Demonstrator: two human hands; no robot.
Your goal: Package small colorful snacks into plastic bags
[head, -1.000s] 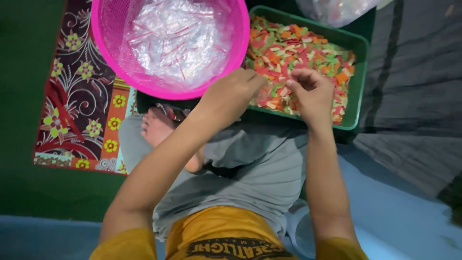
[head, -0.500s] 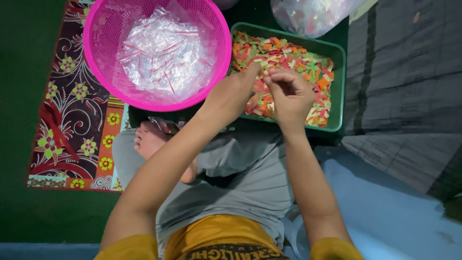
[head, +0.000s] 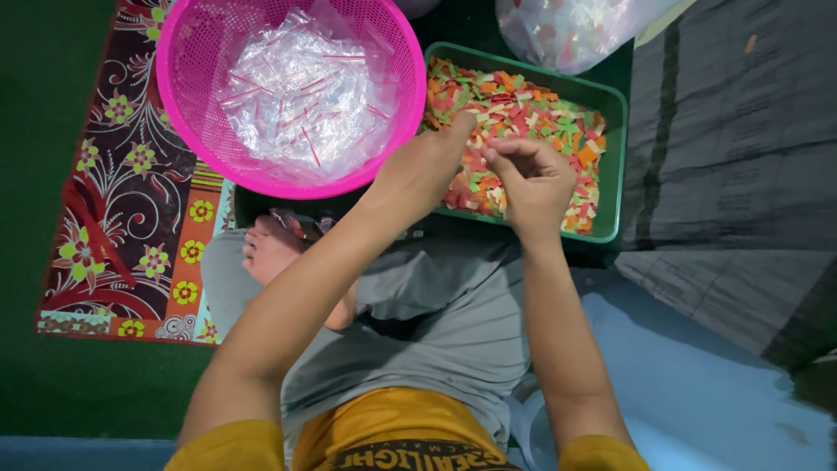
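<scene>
**Both hands over the green tray**

Your left hand [head: 427, 166] and right hand [head: 532, 179] hover over the green tray [head: 615, 157] of coloured chips [head: 523, 113], right fingers pinched, possibly on a chip; the left's grip is hidden. Pinch lightly. The pink basket [head: 187, 131] sits beside the tray's left edge.

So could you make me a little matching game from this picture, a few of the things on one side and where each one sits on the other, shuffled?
Things:
1. round pink plastic mesh basket
2. rectangular green plastic tray
3. patterned red floral mat
4. left hand

Places or states:
A. lies on the floor at the far left
B. holds small clear plastic bags
C. reaches over the tray beside the right hand
D. is filled with small red, orange, green and pale chips

Pairs: 1-B, 2-D, 3-A, 4-C
</scene>
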